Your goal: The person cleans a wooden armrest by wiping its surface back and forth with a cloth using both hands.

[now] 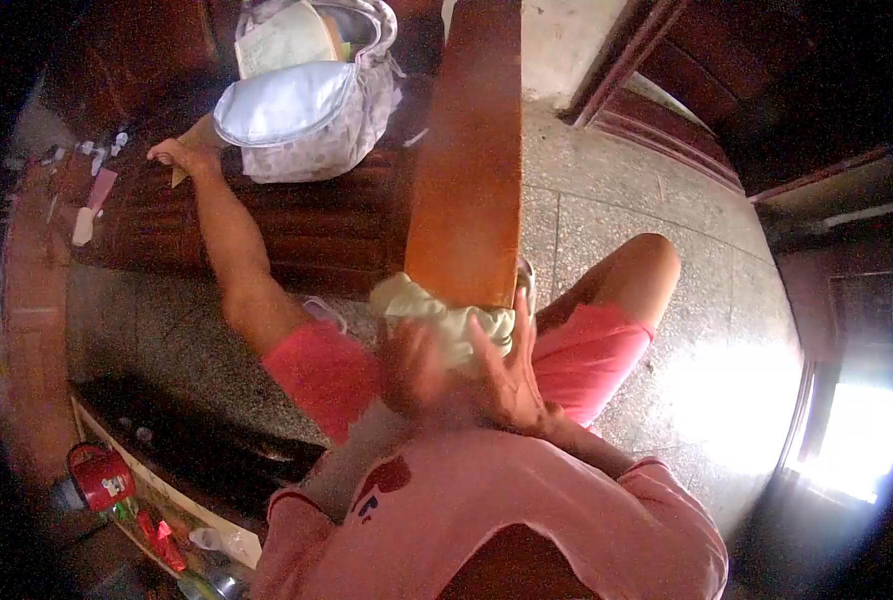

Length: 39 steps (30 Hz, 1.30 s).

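A crumpled pale green cloth (446, 320) lies over the near end of an orange-brown wooden plank (466, 160), between my knees. My left hand (416, 360) is against the cloth's near left side, its fingers smeared by motion, so its grip cannot be made out. My right hand (511, 380) is at the cloth's right end, fingers stretched out and apart, one reaching up beside the plank's edge. Part of the cloth is hidden behind both hands.
A pale patterned bag (316, 150) with a book (286, 45) in it stands on a dark wooden seat (336, 225). My left foot (191, 155) rests there near small scattered items. At lower left, a red container (101, 475) sits among clutter.
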### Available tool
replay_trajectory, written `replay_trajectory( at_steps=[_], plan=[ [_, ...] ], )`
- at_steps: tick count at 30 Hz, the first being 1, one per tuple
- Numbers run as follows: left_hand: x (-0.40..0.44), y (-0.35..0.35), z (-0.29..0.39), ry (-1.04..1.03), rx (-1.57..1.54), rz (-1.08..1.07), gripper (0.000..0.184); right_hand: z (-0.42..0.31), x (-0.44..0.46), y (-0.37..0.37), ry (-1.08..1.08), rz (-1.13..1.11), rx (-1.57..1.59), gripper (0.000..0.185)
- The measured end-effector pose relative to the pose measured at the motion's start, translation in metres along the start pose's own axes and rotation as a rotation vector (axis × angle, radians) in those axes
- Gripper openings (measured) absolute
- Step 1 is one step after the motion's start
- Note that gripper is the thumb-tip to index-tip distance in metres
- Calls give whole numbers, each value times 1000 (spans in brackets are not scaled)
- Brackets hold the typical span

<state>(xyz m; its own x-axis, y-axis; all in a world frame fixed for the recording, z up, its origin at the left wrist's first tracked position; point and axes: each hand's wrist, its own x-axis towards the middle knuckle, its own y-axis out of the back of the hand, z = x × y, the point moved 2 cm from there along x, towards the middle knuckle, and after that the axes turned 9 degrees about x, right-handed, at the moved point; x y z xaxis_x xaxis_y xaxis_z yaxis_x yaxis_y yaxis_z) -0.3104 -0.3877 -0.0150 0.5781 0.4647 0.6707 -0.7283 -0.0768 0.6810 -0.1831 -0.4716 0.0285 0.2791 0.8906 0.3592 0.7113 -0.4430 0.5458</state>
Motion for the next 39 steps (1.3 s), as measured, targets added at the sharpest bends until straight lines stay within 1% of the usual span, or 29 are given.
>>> replay_trajectory(
  at_steps=[1,2,3,4,5,6,7,8,9,10,12,13,14,16,17,18,20,21,23,24,26,27,28,30,32,33,36,37,39],
  plan=[
    [-7,1,-3,21,22,-40,38,-7,8,4,-1,0,-24,64],
    [-9,0,-2,123,8,-54,39,-13,15,7,-2,-1,-49,65],
    [-6,-4,2,223,-5,-66,40,-15,22,10,-72,-84,-154,69],
    [7,-1,4,322,-21,-79,41,-17,33,13,-87,-66,-112,71],
    [25,8,4,271,93,-137,42,-18,45,18,-107,-52,-68,73],
    [41,12,0,272,47,-132,41,-21,55,22,-125,-37,-29,75],
    [55,13,-4,275,1,-126,41,-28,65,29,-112,-48,-16,67],
    [63,10,-8,278,-44,-120,41,-26,66,29,-20,-90,-67,63],
    [66,4,-14,355,-27,-63,43,-22,68,28,72,-130,-118,60],
    [70,2,-16,351,-37,-87,44,-18,70,27,166,-168,-168,57],
    [85,4,-19,341,-59,-138,46,-11,77,21,195,-269,-215,51],
    [92,2,-22,386,-185,-188,56,-11,86,22,184,-282,-236,50],
    [100,0,-24,360,-167,-205,56,-10,95,24,179,-292,-262,49],
    [119,-2,-27,298,-129,-231,56,1,118,30,222,-194,-224,43],
    [137,-2,-30,173,-58,-311,56,10,130,30,251,-169,-255,42],
    [147,-8,-35,159,-69,-332,56,20,143,29,281,-143,-286,41],
    [164,-20,-46,134,-84,-377,58,36,172,30,149,-216,-261,38],
    [172,-34,-59,49,-87,-344,63,37,187,38,101,-306,-242,39],
    [188,-63,-82,-29,-161,-281,66,50,213,43,102,-355,-279,40],
    [200,-73,-90,-68,-197,-249,67,64,224,41,152,-313,-337,42],
    [235,-83,-93,-44,-58,-448,72,98,248,35,211,-252,-429,43],
    [242,-105,-108,-118,-84,-381,69,120,262,33,220,-235,-465,44],
    [247,-131,-127,16,-169,-350,66,134,276,32,228,-218,-500,45],
    [276,-164,-140,199,-165,-425,69,149,304,34,184,-155,-496,45],
    [297,-214,-171,170,12,-327,66,164,327,34,187,-83,-515,44],
    [308,-217,-175,117,47,-310,65,174,338,33,213,-36,-538,44],
    [345,-236,-188,255,-32,-472,66,201,368,32,339,139,-602,42],
    [353,-246,-195,192,-5,-394,65,206,377,32,356,168,-610,42],
    [366,-261,-208,241,-67,-397,64,216,393,33,362,177,-654,40]
  ],
)
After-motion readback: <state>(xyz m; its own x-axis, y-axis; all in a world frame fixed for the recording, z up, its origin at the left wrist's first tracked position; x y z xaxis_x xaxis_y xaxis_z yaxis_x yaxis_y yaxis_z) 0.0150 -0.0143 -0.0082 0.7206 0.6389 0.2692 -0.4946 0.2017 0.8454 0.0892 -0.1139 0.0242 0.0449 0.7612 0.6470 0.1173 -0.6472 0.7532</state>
